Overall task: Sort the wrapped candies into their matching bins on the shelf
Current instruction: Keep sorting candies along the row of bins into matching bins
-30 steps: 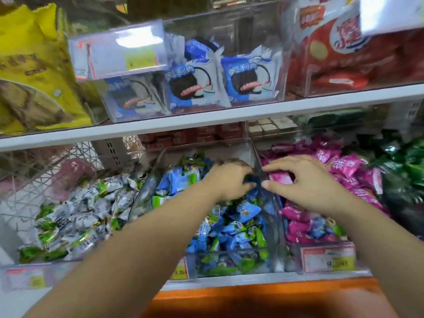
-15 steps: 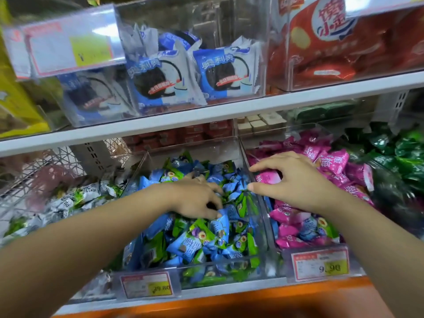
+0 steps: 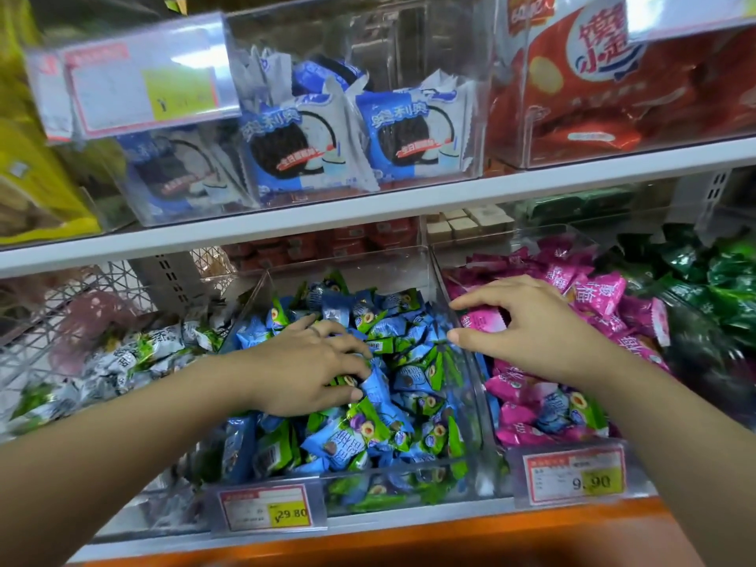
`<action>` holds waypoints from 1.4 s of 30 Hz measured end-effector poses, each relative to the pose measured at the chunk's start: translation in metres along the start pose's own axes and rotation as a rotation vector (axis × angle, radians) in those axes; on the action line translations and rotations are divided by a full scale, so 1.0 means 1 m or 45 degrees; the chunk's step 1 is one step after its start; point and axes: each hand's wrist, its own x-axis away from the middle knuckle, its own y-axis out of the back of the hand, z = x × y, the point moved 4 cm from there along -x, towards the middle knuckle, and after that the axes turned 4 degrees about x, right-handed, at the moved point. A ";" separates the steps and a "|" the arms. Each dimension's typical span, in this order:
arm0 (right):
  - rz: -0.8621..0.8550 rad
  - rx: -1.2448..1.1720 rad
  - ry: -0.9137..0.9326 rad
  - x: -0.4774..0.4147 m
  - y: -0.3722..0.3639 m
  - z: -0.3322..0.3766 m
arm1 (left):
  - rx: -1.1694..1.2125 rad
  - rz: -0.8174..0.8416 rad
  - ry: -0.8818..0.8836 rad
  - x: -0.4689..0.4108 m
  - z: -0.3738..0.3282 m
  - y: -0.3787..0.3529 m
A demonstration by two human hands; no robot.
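A person's right hand curls over the left edge of the right bin on the lower shelf, with thumb and forefinger closed round a pale pink candy lying on top of the pink candies. Just across the clear divider, the left hand rests palm down on the heap of blue-and-green candies that fills the middle bin. Its fingers are bent into the wrappers, and whether they grip one cannot be told. A few stray blue-and-green wrappers lie among the pink ones near the front of the right bin. A price tag reading 29.80 hangs on the front of the middle bin, and another reading 9.90 on the right bin. Silver-and-green candies are piled towards the shelf's left end, and dark green ones towards its right end. On the upper shelf, clear boxes hold blue-and-white biscuit packs in the middle and red packets to the right, with a yellow bag at the left edge.
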 end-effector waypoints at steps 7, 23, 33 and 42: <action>0.009 -0.007 -0.022 0.002 0.001 0.002 | 0.030 0.036 0.040 0.009 -0.006 0.006; 0.127 -0.198 -0.108 -0.010 -0.002 -0.010 | 0.779 -0.212 0.320 -0.122 0.023 0.038; 0.175 -0.133 -0.148 -0.011 -0.002 -0.006 | 0.760 0.143 0.308 -0.135 0.008 0.027; 0.156 -0.136 -0.123 -0.011 -0.001 -0.003 | 0.670 0.410 0.180 -0.095 -0.023 0.023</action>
